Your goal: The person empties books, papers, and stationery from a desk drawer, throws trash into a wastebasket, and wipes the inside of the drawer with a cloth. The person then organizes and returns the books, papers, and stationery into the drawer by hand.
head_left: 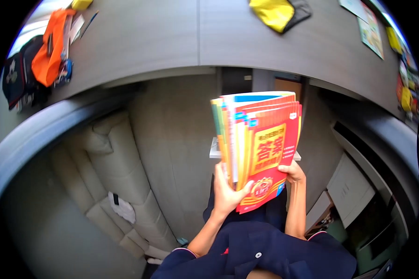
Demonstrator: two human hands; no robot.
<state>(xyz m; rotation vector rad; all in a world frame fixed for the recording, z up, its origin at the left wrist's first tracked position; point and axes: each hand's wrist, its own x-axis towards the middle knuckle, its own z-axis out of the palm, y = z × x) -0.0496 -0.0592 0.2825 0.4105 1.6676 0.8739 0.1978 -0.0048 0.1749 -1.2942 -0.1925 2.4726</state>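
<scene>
A thick stack of books is held upright in front of my body, slightly tilted. The front one has a red and yellow cover with large printed characters; edges of several other booklets show behind it at the left. My left hand grips the lower left side, its thumb over the front cover. On the right side, my right hand clasps the stack, thumb on the front and the other fingers hidden behind. Both hands are closed on the stack.
Beyond the stack runs a grey desk. On it lie a yellow and grey pouch, an orange bag, a dark backpack and a booklet. A beige sofa stands left; a white cabinet is at right.
</scene>
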